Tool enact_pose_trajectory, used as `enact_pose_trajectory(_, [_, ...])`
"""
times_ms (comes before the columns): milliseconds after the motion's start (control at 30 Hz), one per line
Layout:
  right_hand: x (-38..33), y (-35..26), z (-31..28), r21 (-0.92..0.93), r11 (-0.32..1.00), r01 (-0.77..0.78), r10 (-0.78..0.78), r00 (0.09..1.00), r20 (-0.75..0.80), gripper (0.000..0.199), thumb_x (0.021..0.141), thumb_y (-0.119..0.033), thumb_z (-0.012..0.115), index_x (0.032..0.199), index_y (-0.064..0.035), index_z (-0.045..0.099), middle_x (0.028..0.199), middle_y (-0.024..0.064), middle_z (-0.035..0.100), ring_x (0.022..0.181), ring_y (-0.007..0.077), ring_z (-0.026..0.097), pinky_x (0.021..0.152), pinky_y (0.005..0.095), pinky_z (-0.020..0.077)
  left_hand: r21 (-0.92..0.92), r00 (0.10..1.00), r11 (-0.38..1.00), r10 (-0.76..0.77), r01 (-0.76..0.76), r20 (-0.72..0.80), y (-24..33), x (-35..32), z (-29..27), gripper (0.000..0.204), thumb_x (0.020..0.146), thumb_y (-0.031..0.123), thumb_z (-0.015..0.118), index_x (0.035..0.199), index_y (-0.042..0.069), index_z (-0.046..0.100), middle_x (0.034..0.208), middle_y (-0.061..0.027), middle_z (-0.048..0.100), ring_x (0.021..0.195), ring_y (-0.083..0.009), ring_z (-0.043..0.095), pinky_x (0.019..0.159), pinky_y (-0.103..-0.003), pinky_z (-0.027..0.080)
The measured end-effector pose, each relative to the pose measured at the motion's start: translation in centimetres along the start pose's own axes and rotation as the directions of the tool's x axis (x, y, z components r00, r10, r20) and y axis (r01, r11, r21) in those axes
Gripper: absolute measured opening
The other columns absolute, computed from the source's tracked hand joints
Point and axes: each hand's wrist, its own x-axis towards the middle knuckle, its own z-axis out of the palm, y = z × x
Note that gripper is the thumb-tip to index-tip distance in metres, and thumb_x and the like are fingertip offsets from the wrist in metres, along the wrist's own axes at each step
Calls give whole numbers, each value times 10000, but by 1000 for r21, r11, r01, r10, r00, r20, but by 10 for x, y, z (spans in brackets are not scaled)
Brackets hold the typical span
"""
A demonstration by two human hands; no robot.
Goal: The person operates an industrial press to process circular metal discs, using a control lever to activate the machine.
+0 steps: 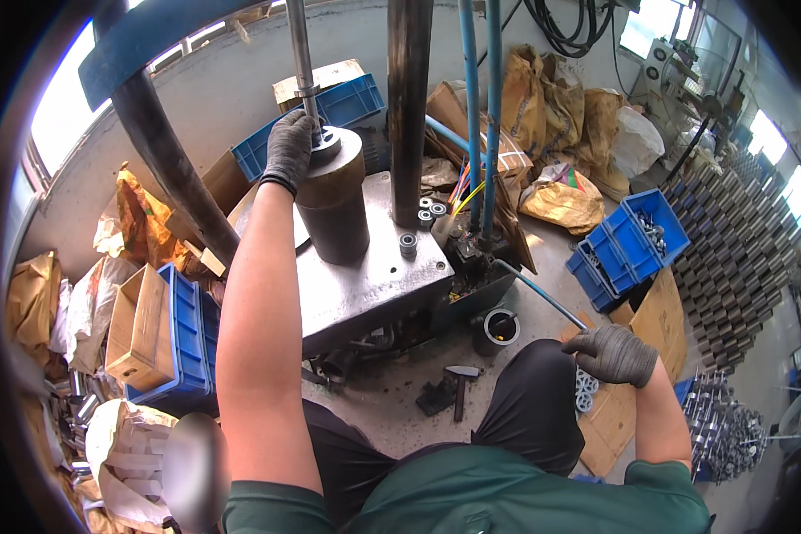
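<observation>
My left hand (291, 149), in a grey knit glove, is closed at the foot of an upright steel rod (301, 53). What its fingers grip is partly hidden. Beside it, a metal piece with a hole (329, 142) lies on top of a thick dark metal cylinder (336, 222), which stands on a steel machine table (374, 289). My right hand (614, 354), gloved too, is wrapped round the end of a long blue lever (538, 292) sloping up to the machine. A small bearing (408, 245) sits on the table, with several more bearings (432, 212) near its far right corner.
A dark post (410, 107) and blue uprights (493, 116) rise behind the table. A hammer (460, 383) and a black bucket (496, 331) are on the floor. Blue crates (632, 240) stand right, another blue crate (187, 343) left. Stacked metal tubes (730, 258) fill the far right.
</observation>
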Motion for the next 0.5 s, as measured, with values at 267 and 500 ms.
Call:
enact_pose_trajectory(267, [3,5,0,23,997,77,-71,980,-184,339,912,-199,605,1196,-81,745,1093,181,748,1033,363,711,920,459,559,5,999,1000,-2,1,33,7,-5,1,204,891,63,567,996,22,736,833,-47,694,732,-125,617,696,-273,511])
enact_pose_trajectory(500, [2,3,-1,-38,999,-1,0,1000,-26,351,931,-204,597,1231,-81,731,1125,182,746,1045,370,709,917,460,561,-174,999,985,24,-17,36,6,-2,-1,268,962,206,667,1174,43,688,985,-77,715,857,-159,656,797,-293,534])
